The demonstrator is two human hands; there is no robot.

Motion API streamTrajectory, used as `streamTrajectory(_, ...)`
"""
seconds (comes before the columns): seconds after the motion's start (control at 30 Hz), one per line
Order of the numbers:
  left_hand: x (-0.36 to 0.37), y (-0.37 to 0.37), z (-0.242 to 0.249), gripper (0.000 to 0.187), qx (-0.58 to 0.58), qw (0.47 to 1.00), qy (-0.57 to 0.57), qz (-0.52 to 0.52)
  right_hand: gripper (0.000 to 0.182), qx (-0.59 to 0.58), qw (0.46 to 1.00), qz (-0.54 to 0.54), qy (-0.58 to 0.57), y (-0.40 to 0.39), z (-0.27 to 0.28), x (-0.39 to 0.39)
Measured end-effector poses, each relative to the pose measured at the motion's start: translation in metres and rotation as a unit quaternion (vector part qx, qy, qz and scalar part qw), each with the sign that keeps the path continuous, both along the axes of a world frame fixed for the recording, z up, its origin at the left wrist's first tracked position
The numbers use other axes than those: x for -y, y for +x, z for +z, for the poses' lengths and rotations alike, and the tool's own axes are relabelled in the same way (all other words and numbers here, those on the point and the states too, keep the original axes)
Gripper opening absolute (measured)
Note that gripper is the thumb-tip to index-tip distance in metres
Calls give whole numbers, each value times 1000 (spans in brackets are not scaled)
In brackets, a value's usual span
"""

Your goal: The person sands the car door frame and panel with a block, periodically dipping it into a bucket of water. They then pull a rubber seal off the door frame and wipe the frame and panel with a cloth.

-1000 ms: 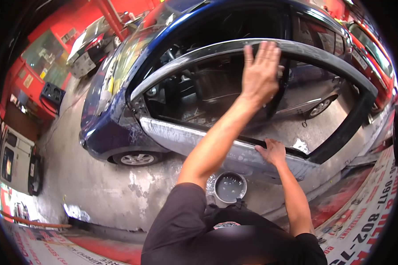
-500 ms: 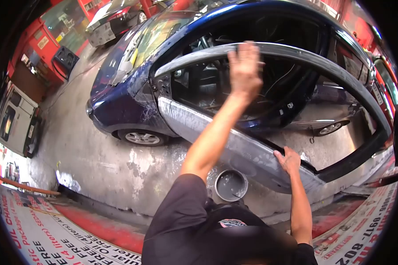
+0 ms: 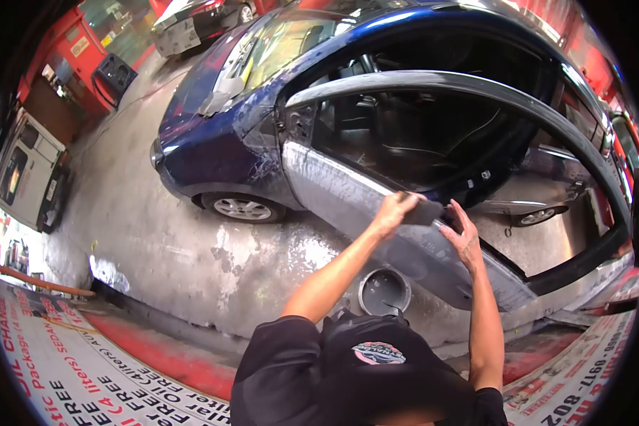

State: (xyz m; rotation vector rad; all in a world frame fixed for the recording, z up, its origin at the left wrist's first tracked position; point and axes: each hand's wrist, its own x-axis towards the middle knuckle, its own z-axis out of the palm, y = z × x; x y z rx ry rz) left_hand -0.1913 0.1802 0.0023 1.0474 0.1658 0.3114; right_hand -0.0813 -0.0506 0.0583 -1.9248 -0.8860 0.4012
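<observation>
Car door [image 3: 344,192], left hand [image 3: 392,215] holding pad [image 3: 424,213], "FREE" banner [image 3: 71,366]

The grey door [image 3: 334,181] stands open across our reach, a barrier before the blue car [image 3: 216,156], with a dark pad [image 3: 424,212] in our left hand [image 3: 396,212] crowding the sill [image 3: 495,262] beside our right hand [image 3: 465,238]. Below the door, a round bucket [image 3: 361,287] blocks part of the concrete floor [image 3: 170,270]; left of it, open floor leaves room up to the front wheel [image 3: 242,208].
</observation>
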Motion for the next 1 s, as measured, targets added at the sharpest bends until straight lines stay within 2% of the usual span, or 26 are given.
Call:
streamTrajectory(0.03, 11, -6, 3, 36, 17, 997, -75, -32, 90, -125, 990, 17, 65, -11, 2, -13)
streamTrajectory(0.1, 17, -20, 11, 35, 24, 982, -134, -132, 91, -172, 980, 57, 79, -26, 10, -24)
streamTrajectory(0.17, 27, -24, -8, 32, 1, 977, -161, -142, 97, -295, 941, 94, 136, -39, 6, -30)
streamTrajectory(0.2, 34, -28, -10, 29, -21, 975, -176, -135, 83, -278, 944, 126, 128, -48, 11, -32)
streamTrajectory(0.23, 36, -33, -14, 29, -26, 974, -184, -133, 83, -284, 943, 124, 123, -47, 3, -33)
streamTrajectory(0.3, 38, -39, -18, 31, -77, 976, -180, -99, 67, -214, 966, 133, 60, -44, -20, -30)
streamTrajectory(0.33, 36, -42, -21, 30, -60, 978, -173, -102, 59, -196, 971, 125, 49, -49, -21, -29)
streamTrajectory(0.37, 34, -39, -30, 32, -27, 988, -126, -89, 63, -185, 974, 124, 33, -43, -30, -27)
streamTrajectory(0.43, 28, -29, -48, 32, -46, 997, 61, -14, 66, -163, 981, 101, 5, -33, -27, -22)
streamTrajectory(0.47, 24, -30, -56, 32, -47, 997, 62, -8, 66, -209, 974, 71, 48, -28, -15, -18)
streamTrajectory(0.5, 20, -30, -60, 31, -60, 993, 98, 40, 66, -179, 982, 16, 55, -28, 16, -18)
streamTrajectory(0.53, 17, -27, -60, 31, -71, 985, 134, 86, 64, -31, 997, 1, 74, -8, 29, -14)
streamTrajectory(0.57, 16, -25, -56, 31, -68, 985, 137, 84, 61, -14, 998, -56, 36, -10, 72, -13)
streamTrajectory(0.6, 14, -25, -49, 30, -80, 950, 264, 143, 55, 164, 984, -38, 62, -5, 102, -16)
streamTrajectory(0.63, 14, -21, -42, 31, -89, 896, 386, 200, 51, 346, 933, -55, 84, 1, 132, -19)
streamTrajectory(0.67, 14, -10, -44, 35, -81, 865, 441, 227, 50, 424, 900, -70, 75, 2, 161, -23)
streamTrajectory(0.7, 12, 5, -49, 38, -69, 850, 470, 227, 52, 528, 843, -68, 74, 11, 183, -24)
streamTrajectory(0.77, 7, 27, -37, 38, -54, 784, 577, 220, 58, 636, 763, -89, 73, 27, 216, -26)
streamTrajectory(0.8, 7, 41, -39, 38, -62, 749, 619, 226, 59, 693, 712, -106, 40, 44, 226, -25)
streamTrajectory(0.83, 7, 57, -48, 38, -69, 712, 659, 233, 61, 720, 683, -122, -6, 61, 230, -24)
streamTrajectory(0.87, 4, 72, -62, 39, -76, 724, 658, 192, 62, 730, 668, -134, -63, 74, 231, -27)
streamTrajectory(0.9, 3, 79, -65, 42, -105, 711, 678, 151, 63, 734, 654, -141, -116, 88, 227, -32)
streamTrajectory(0.97, 6, 81, -55, 45, -170, 690, 698, 92, 65, 727, 663, -113, -138, 123, 201, -49)
streamTrajectory(1.0, 3, 85, -52, 45, -171, 684, 703, 96, 62, 739, 650, -112, -136, 124, 197, -54)
